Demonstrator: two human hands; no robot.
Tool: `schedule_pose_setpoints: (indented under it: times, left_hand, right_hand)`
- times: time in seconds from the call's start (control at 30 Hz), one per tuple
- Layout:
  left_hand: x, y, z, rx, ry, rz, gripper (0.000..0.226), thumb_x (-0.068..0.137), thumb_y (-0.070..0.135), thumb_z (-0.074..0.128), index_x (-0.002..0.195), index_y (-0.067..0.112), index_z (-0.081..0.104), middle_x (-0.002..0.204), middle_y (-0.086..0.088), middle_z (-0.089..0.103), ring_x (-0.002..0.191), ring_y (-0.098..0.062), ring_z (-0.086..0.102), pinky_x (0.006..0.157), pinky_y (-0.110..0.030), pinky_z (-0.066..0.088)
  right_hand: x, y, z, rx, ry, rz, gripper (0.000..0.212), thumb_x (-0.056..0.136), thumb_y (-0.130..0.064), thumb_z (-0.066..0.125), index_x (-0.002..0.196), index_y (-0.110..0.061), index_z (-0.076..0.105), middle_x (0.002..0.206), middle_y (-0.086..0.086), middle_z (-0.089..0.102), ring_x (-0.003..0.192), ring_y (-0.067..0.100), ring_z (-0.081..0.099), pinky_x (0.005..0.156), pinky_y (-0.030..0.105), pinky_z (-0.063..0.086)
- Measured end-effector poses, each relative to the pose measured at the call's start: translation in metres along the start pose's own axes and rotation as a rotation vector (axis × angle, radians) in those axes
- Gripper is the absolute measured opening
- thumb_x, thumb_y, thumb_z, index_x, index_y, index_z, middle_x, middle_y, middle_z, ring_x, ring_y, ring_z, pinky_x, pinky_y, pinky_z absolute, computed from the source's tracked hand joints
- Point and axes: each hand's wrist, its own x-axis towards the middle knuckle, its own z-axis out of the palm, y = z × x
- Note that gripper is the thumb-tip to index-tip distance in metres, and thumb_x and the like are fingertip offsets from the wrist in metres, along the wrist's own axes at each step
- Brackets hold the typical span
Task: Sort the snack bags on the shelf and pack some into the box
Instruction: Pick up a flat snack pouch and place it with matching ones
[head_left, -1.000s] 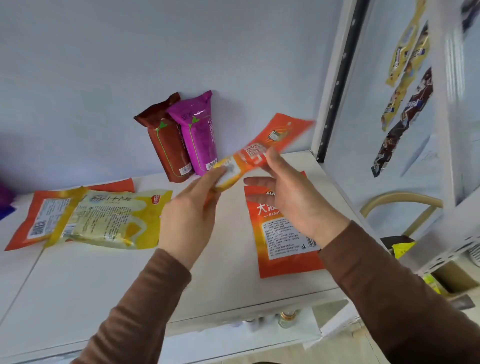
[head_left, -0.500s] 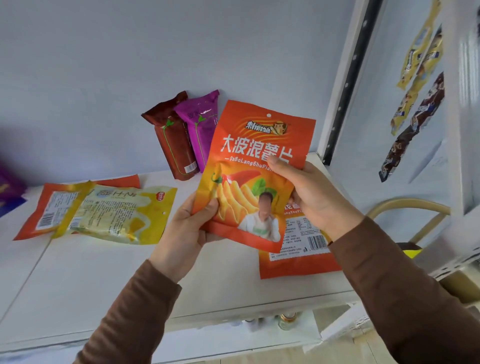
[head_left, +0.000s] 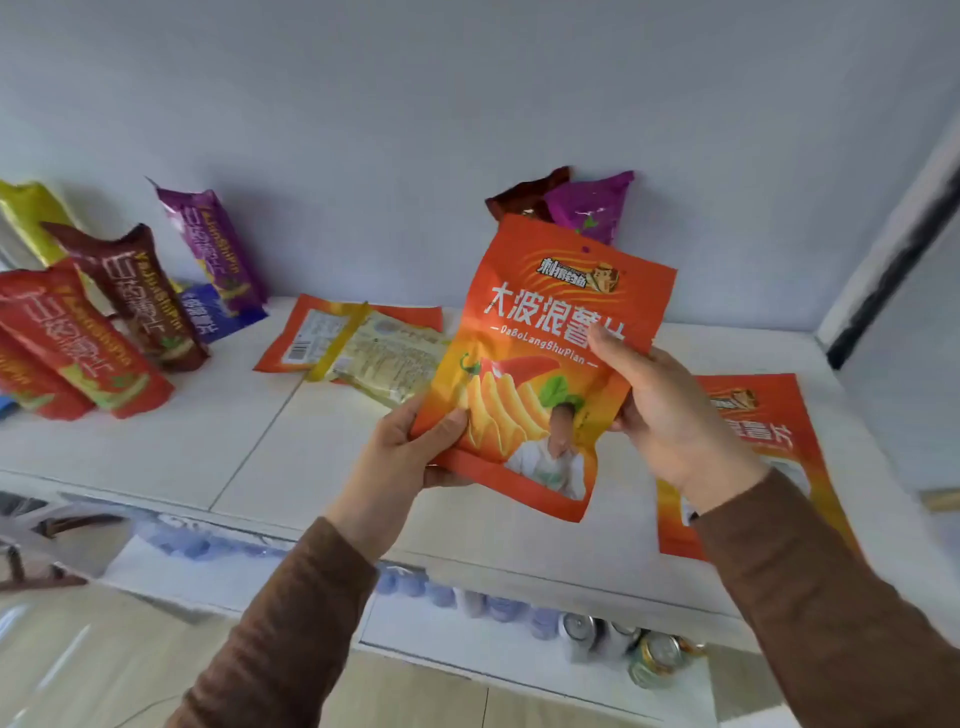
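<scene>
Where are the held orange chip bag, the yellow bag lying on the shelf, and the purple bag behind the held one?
Held orange chip bag (head_left: 540, 358): head view, front panel, middle.
Yellow bag (head_left: 387, 358): head view, printed back face.
Purple bag (head_left: 589, 208): head view, upper part, above the held bag.

Glossy orange plastic-film snack bag, smooth matt white shelf, brown knitted cloth sleeves, shiny metal cans seen below, matt painted wall.

Orange chip bag held upright above white shelf, front facing camera; left hand pinching lower corner; right hand gripping right edge. Second orange bag flat beneath.
</scene>
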Motion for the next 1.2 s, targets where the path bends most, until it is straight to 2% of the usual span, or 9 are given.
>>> schedule_pose_setpoints:
  times: [0.17,0.3,0.43,0.6,0.67,0.83,0.97,1.07,1.2]
  left_hand:
    - [-0.033,0.018,-0.11,0.071,0.136,0.068,0.026,0.097,0.023,0.058,0.114,0.005,0.066,0.091,-0.012,0.069,0.078,-0.023,0.067,0.063,-0.031,0.059]
    - [-0.058,0.034,-0.21,0.087,0.237,0.087,0.027,0.098,0.025,0.057,0.111,0.002,0.065,0.086,-0.01,0.065,0.073,-0.02,0.065,0.061,-0.03,0.058]
    - [-0.069,0.053,-0.296,0.105,0.272,0.108,0.025,0.098,0.026,0.059,0.113,0.009,0.068,0.104,-0.022,0.072,0.088,-0.036,0.068,0.08,-0.048,0.058]
    - [-0.057,0.085,-0.375,0.166,0.348,0.204,0.017,0.095,0.022,0.062,0.108,0.014,0.068,0.089,-0.007,0.072,0.069,-0.018,0.069,0.057,-0.029,0.058]
    - [-0.043,0.101,-0.405,0.174,0.374,0.239,0.018,0.093,0.021,0.066,0.109,0.011,0.067,0.087,-0.007,0.07,0.066,-0.016,0.069,0.056,-0.029,0.058]
    - [0.0,0.146,-0.474,0.186,0.424,0.349,0.005,0.09,0.017,0.07,0.088,0.018,0.066,0.069,0.001,0.068,0.056,-0.014,0.065,0.056,-0.028,0.059]
    - [0.03,0.177,-0.528,0.229,0.468,0.386,0.006,0.089,0.018,0.071,0.091,0.015,0.066,0.064,-0.001,0.064,0.049,-0.013,0.061,0.049,-0.023,0.053]
    - [0.049,0.19,-0.571,0.235,0.505,0.389,0.007,0.089,0.019,0.071,0.093,0.014,0.068,0.072,-0.006,0.065,0.055,-0.014,0.063,0.055,-0.025,0.057]
    - [0.072,0.197,-0.624,0.157,0.541,0.377,0.006,0.089,0.016,0.071,0.086,0.012,0.066,0.061,0.004,0.064,0.053,-0.01,0.06,0.055,-0.022,0.055]
  right_hand:
    - [0.005,0.02,0.112,-0.016,-0.112,0.021,0.031,0.092,-0.047,0.065,0.115,-0.027,0.067,0.106,0.0,0.078,0.09,0.018,0.073,0.059,0.027,0.049]
    - [0.004,0.038,0.215,-0.019,-0.148,0.009,0.03,0.091,-0.046,0.067,0.112,-0.025,0.067,0.095,-0.001,0.078,0.075,0.011,0.073,0.047,0.02,0.047]
    - [0.011,0.051,0.3,-0.058,-0.177,-0.043,0.019,0.091,-0.043,0.07,0.093,-0.023,0.069,0.082,-0.002,0.075,0.067,0.014,0.067,0.048,0.022,0.044]
    - [0.035,0.037,0.378,-0.062,-0.208,-0.079,0.022,0.093,-0.045,0.066,0.094,-0.023,0.066,0.076,-0.004,0.072,0.065,0.013,0.065,0.046,0.022,0.041]
    - [0.052,0.028,0.405,-0.068,-0.214,-0.108,0.02,0.094,-0.043,0.065,0.095,-0.024,0.065,0.077,-0.005,0.073,0.068,0.012,0.067,0.047,0.022,0.042]
    - [0.102,0.007,0.463,-0.091,-0.279,-0.195,0.016,0.095,-0.033,0.067,0.103,-0.02,0.065,0.084,-0.002,0.074,0.074,0.014,0.069,0.048,0.02,0.045]
    - [0.142,-0.01,0.514,-0.167,-0.327,-0.235,0.014,0.093,-0.03,0.07,0.101,-0.019,0.067,0.089,0.002,0.076,0.076,0.017,0.069,0.05,0.02,0.048]
    - [0.171,-0.018,0.558,-0.256,-0.352,-0.235,0.02,0.092,-0.028,0.072,0.105,-0.014,0.067,0.087,0.004,0.077,0.066,0.014,0.069,0.049,0.02,0.048]
    - [0.198,-0.018,0.609,-0.36,-0.406,-0.206,0.016,0.092,-0.024,0.072,0.101,-0.011,0.066,0.078,0.001,0.077,0.058,0.012,0.07,0.047,0.019,0.05]
